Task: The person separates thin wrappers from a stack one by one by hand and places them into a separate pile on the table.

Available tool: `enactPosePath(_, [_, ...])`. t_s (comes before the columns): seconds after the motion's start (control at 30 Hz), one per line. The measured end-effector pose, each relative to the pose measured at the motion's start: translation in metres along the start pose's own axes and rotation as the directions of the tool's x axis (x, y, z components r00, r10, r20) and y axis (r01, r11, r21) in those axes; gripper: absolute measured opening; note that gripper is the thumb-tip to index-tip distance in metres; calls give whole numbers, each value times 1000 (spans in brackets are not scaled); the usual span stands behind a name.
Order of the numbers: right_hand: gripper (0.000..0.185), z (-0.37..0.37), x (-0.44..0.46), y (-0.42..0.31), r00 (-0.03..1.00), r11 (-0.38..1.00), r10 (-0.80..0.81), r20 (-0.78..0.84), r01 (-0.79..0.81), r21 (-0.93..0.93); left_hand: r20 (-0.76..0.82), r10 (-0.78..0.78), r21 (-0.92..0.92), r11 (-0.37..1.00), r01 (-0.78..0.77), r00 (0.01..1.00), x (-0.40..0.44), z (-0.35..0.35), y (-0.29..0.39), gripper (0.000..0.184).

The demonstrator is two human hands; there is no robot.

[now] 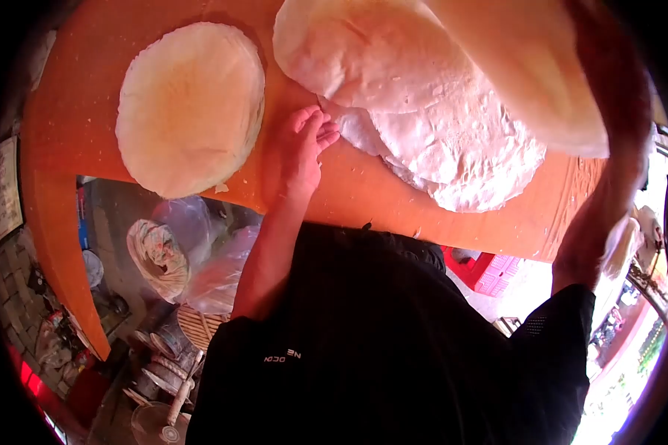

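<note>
A round stack of flat bread [191, 107] lies on the orange table [423, 211], left of my left hand [309, 137]. That hand is over the table with its fingers bent and somewhat apart, holding nothing, close to the edge of a pile of crinkled flatbreads [453, 141]. At the upper right, a large smooth flatbread [527, 67] slants over the pile. My right arm reaches up along the right side beside that bread. The right hand itself is hidden or lost in the dark top right edge.
Below the table at the left are a rolled cloth [158, 259] and clear plastic bags [226, 271]. A red plastic crate [490, 273] stands under the table's right part. Wooden tools [179, 397] lie at the lower left.
</note>
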State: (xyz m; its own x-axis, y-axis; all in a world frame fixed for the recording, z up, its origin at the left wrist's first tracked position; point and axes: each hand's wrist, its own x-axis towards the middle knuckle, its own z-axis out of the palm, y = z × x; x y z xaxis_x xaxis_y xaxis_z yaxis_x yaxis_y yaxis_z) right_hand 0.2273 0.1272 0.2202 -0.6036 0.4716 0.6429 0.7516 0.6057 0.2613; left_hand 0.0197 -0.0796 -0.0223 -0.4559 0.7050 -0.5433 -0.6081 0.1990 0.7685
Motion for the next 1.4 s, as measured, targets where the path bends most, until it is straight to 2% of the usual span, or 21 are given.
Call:
enactPosePath(0.1, [15,3,0,-31,943,995,-89,-322,101,22,-3,-30,-47,998,30,1000,20,-2,4,35])
enactPosePath(0.17, [16,37,-19,-51,995,957,38,94,-63,284,21,-59,-86,994,60,998,25,0,8,40])
enactPosePath(0.2, [17,63,-35,-61,949,908,59,309,-180,378,15,-59,-87,994,60,998,27,0,8,40])
enactPosePath(0.23, [15,128,-74,-53,839,935,-300,454,165,314,44,-80,-75,994,83,996,30,-1,9,29])
enactPosePath(0.3, [14,157,-113,-74,783,877,-312,538,19,480,67,-95,-63,993,99,993,36,-2,10,18])
enactPosePath(0.4, [10,146,-120,-80,843,822,-251,476,-74,565,-23,-71,-34,997,71,997,44,2,13,13])
enactPosePath(0.47, [10,139,-99,-79,821,844,-189,538,-144,516,30,79,38,996,-80,996,40,8,16,12])
enactPosePath(0.53, [13,124,-78,-96,874,852,-168,457,-104,513,44,120,58,991,-123,992,48,12,11,11])
enactPosePath(0.6, [14,143,-95,-129,821,866,-213,530,-92,491,54,155,82,984,-159,986,50,14,11,10])
enactPosePath(0.63, [10,153,-113,-139,874,800,-221,433,-92,593,26,95,45,994,-96,995,50,17,17,9])
enactPosePath(0.73, [5,156,-113,-155,846,801,-209,491,-140,583,1,-8,0,1000,8,1000,55,10,24,10])
enactPosePath(0.8, [6,155,-94,-158,800,812,-225,556,-161,560,181,-26,-98,994,44,983,66,-4,15,10])
enactPosePath(0.87, [9,158,-84,-173,790,804,-219,573,-187,565,177,-36,-95,994,54,984,65,3,23,10])
enactPosePath(0.97, [29,148,-101,-184,894,670,-222,388,-149,727,117,-43,-259,963,73,992,66,8,28,13])
enactPosePath(1.0, [34,142,-104,-185,926,640,-182,331,-144,754,205,-9,-249,966,61,979,66,8,30,18])
enactPosePath(1.07, [32,145,-108,-187,886,694,-157,437,-216,687,349,-39,-239,962,129,936,69,2,23,27])
enactPosePath(1.2, [27,156,-103,-187,841,753,-140,522,-252,608,316,45,-292,955,52,948,67,16,30,30])
enactPosePath(1.27, [19,173,-102,-179,791,795,-190,582,-224,564,308,32,-321,944,72,951,65,20,30,31])
enactPosePath(1.3, [17,182,-101,-169,865,806,-200,460,-122,579,297,22,-297,952,71,955,60,23,30,32])
enactPosePath(1.37, [11,211,-84,-131,830,825,-488,269,339,452,301,18,-228,972,53,953,50,22,22,36])
enactPosePath(1.4, [11,200,-56,-116,764,854,-515,388,499,150,305,12,-225,972,60,952,45,21,15,36])
